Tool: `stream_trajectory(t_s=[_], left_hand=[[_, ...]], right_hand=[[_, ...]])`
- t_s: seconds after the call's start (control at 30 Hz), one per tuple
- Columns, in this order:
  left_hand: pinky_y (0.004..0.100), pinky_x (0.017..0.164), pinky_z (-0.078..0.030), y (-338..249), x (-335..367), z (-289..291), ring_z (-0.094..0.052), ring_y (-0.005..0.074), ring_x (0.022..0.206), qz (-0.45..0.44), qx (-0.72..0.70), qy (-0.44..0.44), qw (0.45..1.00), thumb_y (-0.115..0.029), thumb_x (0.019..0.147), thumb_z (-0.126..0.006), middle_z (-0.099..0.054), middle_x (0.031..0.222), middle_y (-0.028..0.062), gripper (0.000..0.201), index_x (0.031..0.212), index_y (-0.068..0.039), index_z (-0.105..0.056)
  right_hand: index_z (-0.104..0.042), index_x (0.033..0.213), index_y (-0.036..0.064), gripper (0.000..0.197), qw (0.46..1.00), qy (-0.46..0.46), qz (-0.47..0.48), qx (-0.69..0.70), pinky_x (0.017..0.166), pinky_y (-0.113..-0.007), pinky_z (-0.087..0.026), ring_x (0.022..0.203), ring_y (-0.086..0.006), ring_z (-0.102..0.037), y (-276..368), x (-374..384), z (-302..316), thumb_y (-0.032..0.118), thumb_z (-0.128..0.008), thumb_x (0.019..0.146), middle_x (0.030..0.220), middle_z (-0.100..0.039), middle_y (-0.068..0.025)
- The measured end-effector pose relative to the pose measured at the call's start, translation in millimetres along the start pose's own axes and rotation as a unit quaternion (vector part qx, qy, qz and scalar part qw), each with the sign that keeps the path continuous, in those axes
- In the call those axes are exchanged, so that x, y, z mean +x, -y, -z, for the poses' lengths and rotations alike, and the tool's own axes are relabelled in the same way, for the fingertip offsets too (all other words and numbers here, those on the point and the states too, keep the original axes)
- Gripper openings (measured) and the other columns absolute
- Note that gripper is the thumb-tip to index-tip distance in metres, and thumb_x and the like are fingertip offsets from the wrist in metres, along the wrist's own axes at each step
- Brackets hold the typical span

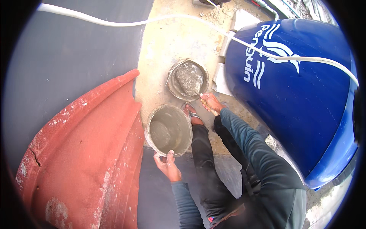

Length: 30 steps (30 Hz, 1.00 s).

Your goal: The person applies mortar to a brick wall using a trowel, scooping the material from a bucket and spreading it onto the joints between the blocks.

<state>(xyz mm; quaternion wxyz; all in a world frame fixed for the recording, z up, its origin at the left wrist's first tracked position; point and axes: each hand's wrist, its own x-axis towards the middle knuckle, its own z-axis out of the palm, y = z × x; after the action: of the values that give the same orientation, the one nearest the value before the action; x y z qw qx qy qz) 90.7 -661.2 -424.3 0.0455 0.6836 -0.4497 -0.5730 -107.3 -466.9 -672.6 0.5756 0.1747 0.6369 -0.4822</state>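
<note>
My left hand point(168, 167) grips the near rim of a mortar-smeared bucket point(182, 128), thumb over the edge and fingers below. This bucket tilts a little, with grey residue on its inner wall and bottom. Farther off, a second round bucket point(206, 78) holds wet grey mortar point(186, 76). My right hand point(211, 103) is closed around the handle of a trowel point(197, 90), whose blade lies at the mortar and is partly coated by it. My sandalled foot point(194, 116) is between the two buckets.
A large blue tank point(289, 95) lies to the right, beside pale blocks point(222, 80). Red corrugated sheets point(87, 145) with a cracked edge take up the left. Across the top runs a white hose point(160, 18). Rubble point(213, 19) is scattered at the far end.
</note>
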Motion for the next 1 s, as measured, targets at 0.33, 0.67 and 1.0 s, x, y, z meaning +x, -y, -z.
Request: stream_trajectory(t_s=[0.33, 0.67, 1.0], left_hand=[[0.0372, 0.076, -0.048, 14, 30, -23, -0.061, 0.0143, 0.098, -0.084, -0.013, 0.039, 0.996, 0.002, 0.083, -0.07, -0.058, 0.116, 0.0016, 0.052, 0.127, -0.016, -0.048], [0.0273, 0.087, -0.046, -64, -80, -3, -0.055, 0.0148, 0.116, -0.092, -0.085, 0.178, 0.976, 0.014, 0.08, -0.059, -0.051, 0.143, 0.0059, 0.045, 0.119, -0.007, -0.053], [0.0237, 0.074, -0.052, -147, -298, 59, -0.059, 0.0105, 0.098, -0.298, -0.095, 0.259, 0.914, 0.012, 0.08, -0.058, -0.059, 0.116, 0.0039, 0.028, 0.098, -0.007, -0.051]], right_hand=[[-0.056, 0.082, 0.0064, 0.04, 0.993, 0.02, 0.043, -0.11, 0.044, -0.029, -0.04, 0.051, -0.0109, -0.049, 47, -134, 15, 0.041, -0.051, 0.102, 0.067, -0.053, -0.0019], [-0.062, 0.105, 0.002, 0.025, 0.814, -0.114, 0.347, -0.452, 0.069, -0.05, -0.053, 0.08, -0.0399, -0.068, 98, -304, -64, 0.023, -0.057, 0.094, 0.09, -0.068, -0.0209], [-0.061, 0.105, -0.0053, 0.029, 0.652, -0.263, 0.453, -0.549, 0.06, -0.049, -0.052, 0.069, -0.0354, -0.066, 130, -529, -47, 0.018, -0.049, 0.094, 0.087, -0.066, -0.0215]])
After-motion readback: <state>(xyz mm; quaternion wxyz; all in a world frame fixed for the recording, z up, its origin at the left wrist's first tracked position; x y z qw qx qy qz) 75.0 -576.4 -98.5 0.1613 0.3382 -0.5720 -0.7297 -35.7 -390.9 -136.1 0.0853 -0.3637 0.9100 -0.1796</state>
